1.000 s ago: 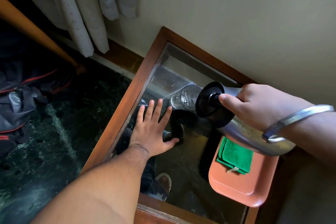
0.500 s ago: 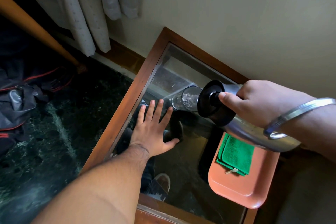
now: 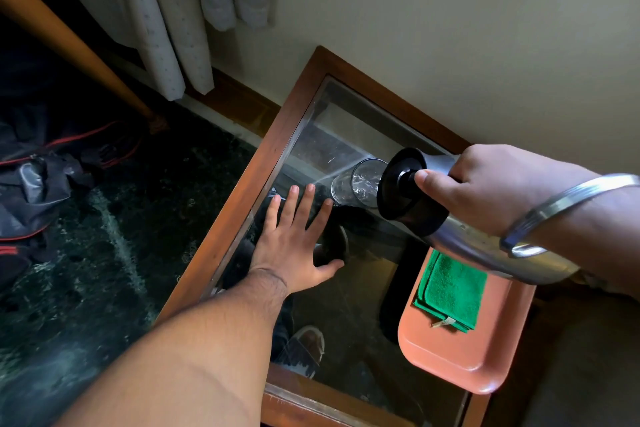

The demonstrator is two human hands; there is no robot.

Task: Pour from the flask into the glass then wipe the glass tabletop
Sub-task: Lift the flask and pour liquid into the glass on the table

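Observation:
My right hand (image 3: 491, 184) grips a steel flask (image 3: 464, 239) with a black top, tilted steeply so its spout hangs over a clear glass (image 3: 358, 184). The thumb presses the black button on the flask's lid. The glass stands on the glass tabletop (image 3: 346, 305) near the wall, partly hidden by the flask's top. My left hand (image 3: 294, 239) lies flat on the tabletop with fingers spread, just left of the glass and not touching it. A folded green cloth (image 3: 450, 291) rests on an orange tray (image 3: 460, 357) at the table's right side.
The table has a brown wooden frame (image 3: 263, 163) and stands against a cream wall (image 3: 450, 28). White curtains (image 3: 166, 10) hang at the upper left. A dark bag (image 3: 34, 191) lies on the dark green floor to the left.
The flask's top has lifted slightly and stays tilted over the glass. My left hand has stayed flat in the same spot.

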